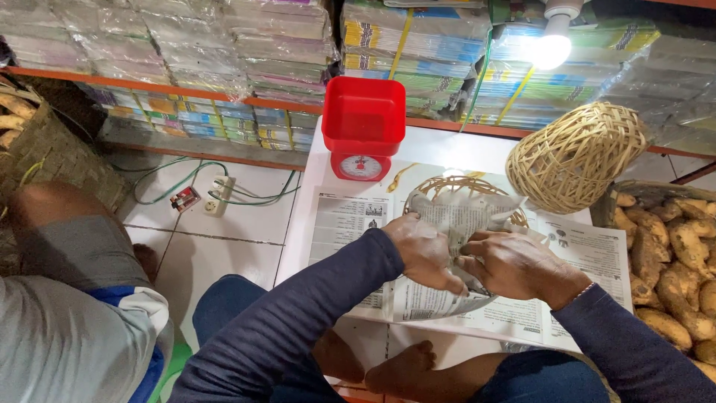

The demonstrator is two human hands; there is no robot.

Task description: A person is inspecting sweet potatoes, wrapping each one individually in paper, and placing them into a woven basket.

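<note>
Matt, crinkly newsprint sheet (pixel 455 216) lines the woven rattan basket (pixel 466 186), rough and open-weave. At 2 o'clock a second rattan basket (pixel 574 153), same dry cane look. At 12 o'clock, the scale (pixel 363 127) is glossy red plastic. Floor tiles (pixel 224 239) are smooth, slightly shiny ceramic; the stacks (pixel 283 37) are shiny plastic-wrapped.

Red scale (pixel 363 127), tan woven basket (pixel 576 155)

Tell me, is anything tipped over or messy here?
Yes. One woven basket lies tipped on its side beside the red scale. The left hand and right hand press crumpled newspaper into another basket. Nothing looks spilled.
</note>
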